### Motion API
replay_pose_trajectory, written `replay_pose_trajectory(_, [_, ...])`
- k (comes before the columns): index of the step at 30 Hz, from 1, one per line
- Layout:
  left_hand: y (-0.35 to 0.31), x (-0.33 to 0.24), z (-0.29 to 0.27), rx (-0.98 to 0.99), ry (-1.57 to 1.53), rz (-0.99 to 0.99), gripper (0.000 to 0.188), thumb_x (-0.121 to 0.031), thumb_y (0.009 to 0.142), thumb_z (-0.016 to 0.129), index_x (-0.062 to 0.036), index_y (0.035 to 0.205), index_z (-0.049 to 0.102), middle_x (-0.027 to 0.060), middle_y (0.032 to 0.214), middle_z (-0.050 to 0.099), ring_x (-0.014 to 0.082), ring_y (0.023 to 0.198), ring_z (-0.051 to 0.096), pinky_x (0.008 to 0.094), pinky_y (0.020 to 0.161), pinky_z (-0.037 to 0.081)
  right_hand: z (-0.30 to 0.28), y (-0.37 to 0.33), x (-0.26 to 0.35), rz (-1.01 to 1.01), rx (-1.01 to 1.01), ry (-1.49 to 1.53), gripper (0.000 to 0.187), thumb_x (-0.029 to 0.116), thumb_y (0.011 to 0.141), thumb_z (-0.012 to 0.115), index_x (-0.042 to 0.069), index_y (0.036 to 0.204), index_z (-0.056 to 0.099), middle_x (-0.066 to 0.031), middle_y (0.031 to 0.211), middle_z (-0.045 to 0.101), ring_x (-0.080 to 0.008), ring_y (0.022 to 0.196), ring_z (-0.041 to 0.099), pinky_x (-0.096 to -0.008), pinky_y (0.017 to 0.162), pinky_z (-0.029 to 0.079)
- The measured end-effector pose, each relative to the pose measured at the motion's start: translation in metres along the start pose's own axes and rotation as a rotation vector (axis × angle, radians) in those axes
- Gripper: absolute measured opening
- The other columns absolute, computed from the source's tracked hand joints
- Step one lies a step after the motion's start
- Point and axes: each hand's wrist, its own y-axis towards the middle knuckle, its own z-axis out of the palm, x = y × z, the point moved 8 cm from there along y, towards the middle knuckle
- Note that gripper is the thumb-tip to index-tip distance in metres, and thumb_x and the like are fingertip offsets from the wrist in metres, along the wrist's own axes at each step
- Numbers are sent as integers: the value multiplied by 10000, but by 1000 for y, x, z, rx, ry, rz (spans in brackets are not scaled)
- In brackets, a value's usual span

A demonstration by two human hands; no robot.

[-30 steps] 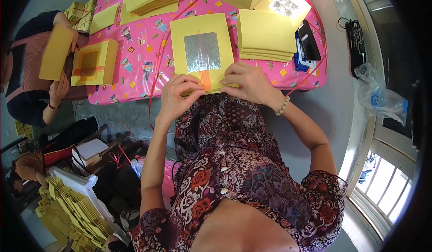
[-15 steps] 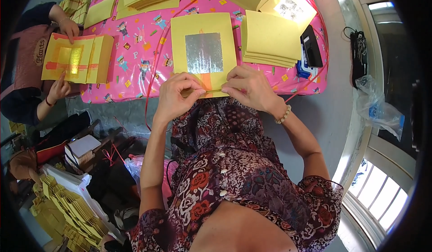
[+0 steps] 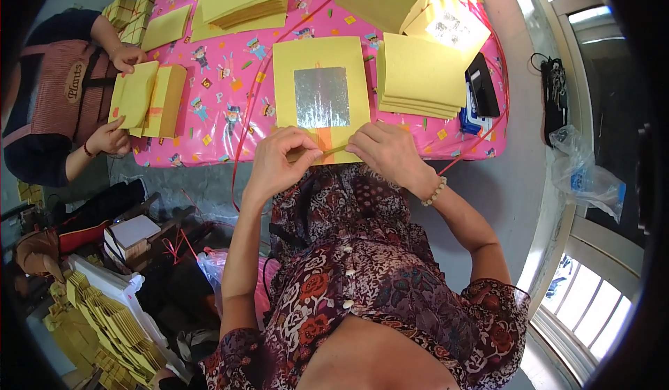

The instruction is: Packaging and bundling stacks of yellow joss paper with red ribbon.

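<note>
A yellow paper sheet (image 3: 286,83) with a silver foil square and an orange stripe lies in front of me at the table's near edge. Its near edge is turned up in a narrow fold between my hands. My left hand (image 3: 284,161) pinches that fold with thumb and fingertips, left of the orange stripe. On the stripe's other side, my right hand (image 3: 387,154) lies over the fold with bent fingers pressed on the paper. Right of the sheet rests a stack of plain yellow paper (image 3: 421,73).
A pink patterned cloth (image 3: 230,139) covers the table. More yellow stacks (image 3: 240,0) lie at the back, beside red string (image 3: 496,48). A dark phone (image 3: 479,83) is at the right. Across the left corner, a co-worker's hands (image 3: 111,138) bend a yellow sheet on a thick stack (image 3: 171,101).
My right hand's fingers have flattened onto the fold, while my left keeps its pinch. The co-worker's sheet has gone from flat to folded over. The whole view has shifted slightly.
</note>
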Motion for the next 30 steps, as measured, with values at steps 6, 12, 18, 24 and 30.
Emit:
replay_pose_trajectory(6, [-17, -38, -15, -291, 122, 229, 270, -111, 744, 756, -69, 1000, 683, 99, 1027, 648, 286, 937, 621, 379, 811, 490, -13, 20, -11, 63, 117, 97, 184, 224, 901, 628, 56, 846, 578, -107, 813, 572, -318, 698, 600, -405, 610, 487])
replay_pose_trajectory(12, [-37, -72, -4, -573, 440, 478, 338, -49, 711, 723, -104, 1043, 691, 105, 1176, 580, 330, 1138, 524, 431, 979, 406, -39, 57, -37, 95, -5, 151, 204, 230, 932, 588, 34, 875, 573, -154, 819, 599, -365, 738, 620, -452, 630, 500])
replay_pose_trajectory(18, [7, -58, 16, -385, 474, 417, 608, -113, 759, 731, -106, 1336, 540, 156, 1374, 467, 362, 1285, 414, 487, 1038, 353, -39, 107, -84, 207, 12, 49, 239, 243, 943, 570, 17, 901, 634, -200, 823, 636, -396, 771, 622, -466, 696, 500])
replay_pose_trajectory(24, [43, -33, 25, -250, 607, 255, 718, -289, 833, 693, -110, 1459, 389, 192, 1461, 353, 388, 1359, 312, 537, 1109, 248, -11, 134, -117, 243, 163, -118, 289, 303, 940, 562, 35, 926, 670, -180, 855, 661, -374, 817, 641, -464, 751, 516])
replay_pose_trajectory(30, [51, -21, 31, -215, 626, 220, 700, -353, 858, 647, -98, 1455, 385, 208, 1461, 349, 393, 1366, 302, 549, 1111, 236, 0, 143, -120, 147, 180, -226, 302, 311, 942, 555, 23, 958, 645, -155, 1014, 668, -326, 967, 643, -449, 803, 525])
